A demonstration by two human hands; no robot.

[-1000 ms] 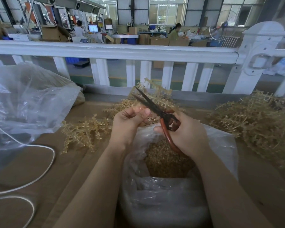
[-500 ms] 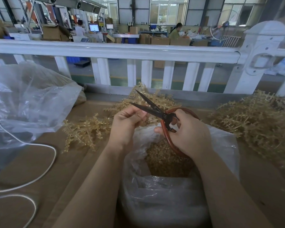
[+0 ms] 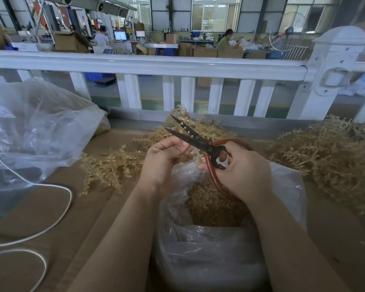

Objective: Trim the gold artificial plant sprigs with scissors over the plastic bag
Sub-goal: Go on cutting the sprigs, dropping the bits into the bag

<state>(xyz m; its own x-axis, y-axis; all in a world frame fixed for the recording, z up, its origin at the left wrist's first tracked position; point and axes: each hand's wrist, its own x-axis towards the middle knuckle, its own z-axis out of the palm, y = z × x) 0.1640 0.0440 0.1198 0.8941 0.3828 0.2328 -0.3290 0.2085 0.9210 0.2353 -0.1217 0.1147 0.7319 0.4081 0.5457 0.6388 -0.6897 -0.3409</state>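
Head view, centre of frame: the left hand [image 3: 163, 160] is closing its grip on a light, springy-looking gold sprig [image 3: 195, 153] near its stem, while the right hand [image 3: 238, 171] is gripping the scissors [image 3: 195, 141], blades parted, above the plastic bag [image 3: 215, 239].

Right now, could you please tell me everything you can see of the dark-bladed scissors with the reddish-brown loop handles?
The dark-bladed scissors with reddish-brown loop handles are gripped in the right hand, fingers through the large rounded loops. The long, pointed, dull metal blades stand open in a narrow V, pointing up and left. Small pale bits sit along the upper blade. The left hand pinches something by the lower blade, above the open clear plastic bag.
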